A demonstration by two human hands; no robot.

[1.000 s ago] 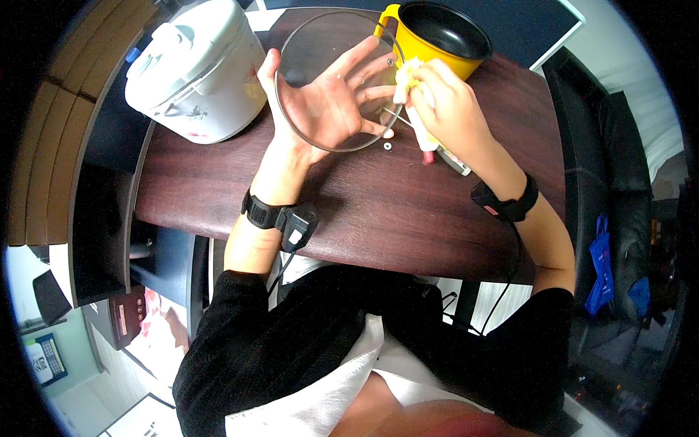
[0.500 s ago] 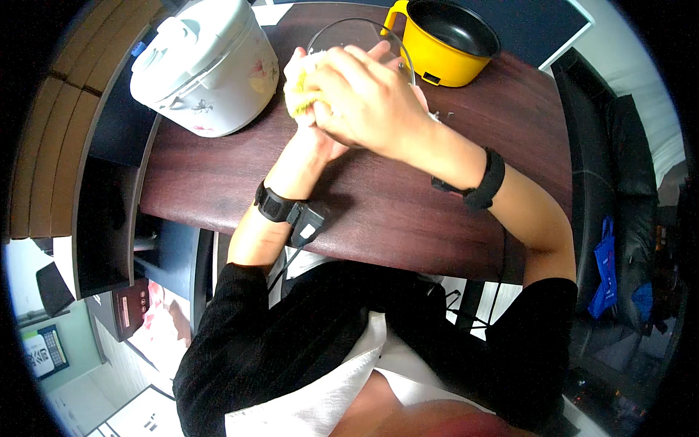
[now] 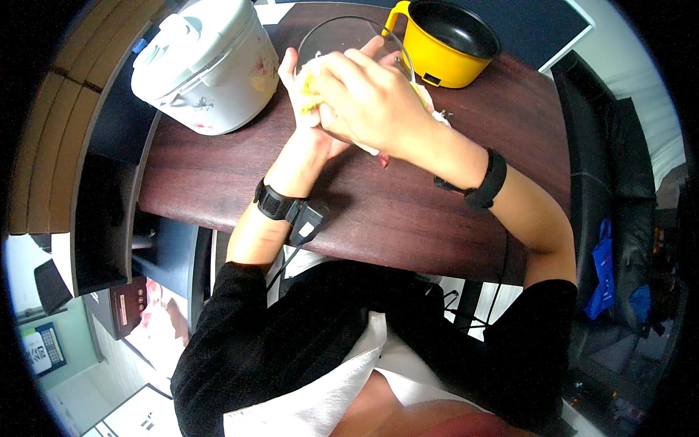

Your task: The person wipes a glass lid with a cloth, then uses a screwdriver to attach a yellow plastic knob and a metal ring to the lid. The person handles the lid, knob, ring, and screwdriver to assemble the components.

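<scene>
A round clear glass piece (image 3: 331,34), which looks like a lid, is held up above the table's far part. My left hand (image 3: 302,120) grips it, thumb at its left edge and some fingertips showing past it. Over it lies my right hand (image 3: 378,102), closed on a crumpled cloth (image 3: 310,102) with yellow-green and white parts. More white and red material pokes out below and right of my right hand. Most of my left palm and the lower glass are hidden.
A yellow pot (image 3: 448,62) with a black inside and a handle stands right behind my hands. On the left sits a white rice cooker (image 3: 211,80) with a flower print. Both are on the dark wooden table (image 3: 218,175). A black cable hangs from my left wrist strap.
The glass piece and my left hand have shifted slightly left. More of the cloth, including a red bit, now shows below my right hand.
</scene>
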